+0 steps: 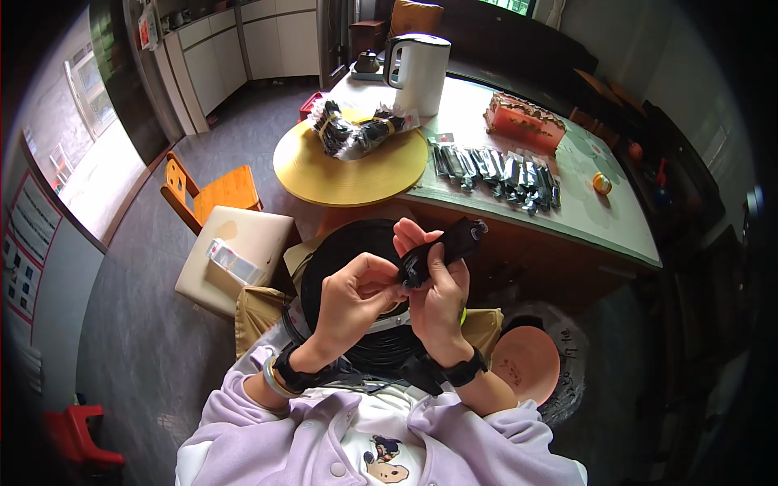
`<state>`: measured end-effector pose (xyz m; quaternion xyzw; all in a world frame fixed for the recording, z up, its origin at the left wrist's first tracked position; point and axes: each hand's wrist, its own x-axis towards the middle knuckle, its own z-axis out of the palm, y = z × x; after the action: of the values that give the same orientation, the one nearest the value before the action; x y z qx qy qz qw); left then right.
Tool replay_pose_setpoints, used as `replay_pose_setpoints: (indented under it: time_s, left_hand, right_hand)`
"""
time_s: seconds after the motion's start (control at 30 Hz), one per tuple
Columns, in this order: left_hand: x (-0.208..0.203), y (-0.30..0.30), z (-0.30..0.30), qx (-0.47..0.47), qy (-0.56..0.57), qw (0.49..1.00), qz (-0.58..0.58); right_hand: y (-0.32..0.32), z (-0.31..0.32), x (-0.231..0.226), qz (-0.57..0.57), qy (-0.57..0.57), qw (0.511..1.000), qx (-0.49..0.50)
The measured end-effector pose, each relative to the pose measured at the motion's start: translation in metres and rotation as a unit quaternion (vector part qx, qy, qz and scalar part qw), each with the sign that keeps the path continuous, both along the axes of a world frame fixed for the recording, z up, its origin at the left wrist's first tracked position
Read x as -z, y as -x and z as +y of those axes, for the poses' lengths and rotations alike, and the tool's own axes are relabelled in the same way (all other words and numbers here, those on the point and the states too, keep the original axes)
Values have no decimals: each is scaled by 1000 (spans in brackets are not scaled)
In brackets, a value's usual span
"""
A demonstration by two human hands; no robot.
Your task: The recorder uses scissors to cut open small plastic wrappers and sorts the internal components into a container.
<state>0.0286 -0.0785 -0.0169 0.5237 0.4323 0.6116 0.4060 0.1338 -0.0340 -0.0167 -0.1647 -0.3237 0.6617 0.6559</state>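
A dark, glossy black bundle (462,241), its exact kind unclear, lies across my right hand (440,304). The right thumb presses over it, while some of the fingers stretch out behind. Close on the left, my left hand (356,293) has thumb and fingertips pinched together at the bundle's lower end. Both hands are held above a large round black container (324,271) in front of me. Farther off, a row of black items in clear packets (494,174) lies on the table. More black items tied with yellow bands (348,134) rest on a round yellow board (324,185).
A white kettle (425,73) and a pink tissue box (525,125) stand on the pale table (624,223), with a small orange-and-white ball (601,183). To my left are a cream stool (219,231) bearing a clear packet and a wooden chair (219,190). A pink basin (527,364) sits at my right.
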Motion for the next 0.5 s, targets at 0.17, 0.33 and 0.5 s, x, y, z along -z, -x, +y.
replay_pose_setpoints:
  time_s: [0.17,0.33,0.5]
  left_hand:
    - [-2,1,-1,26,-17,999,13]
    - [-1,5,3,33,38,999,5]
    - [1,-1,2,82,59,985,-138]
  right_hand:
    - [-2,-2,4,-31,-29,999,-1]
    - [-3,-3,4,-24,-59,998,-9]
    - [0,3,-3,-50,-161,979,115]
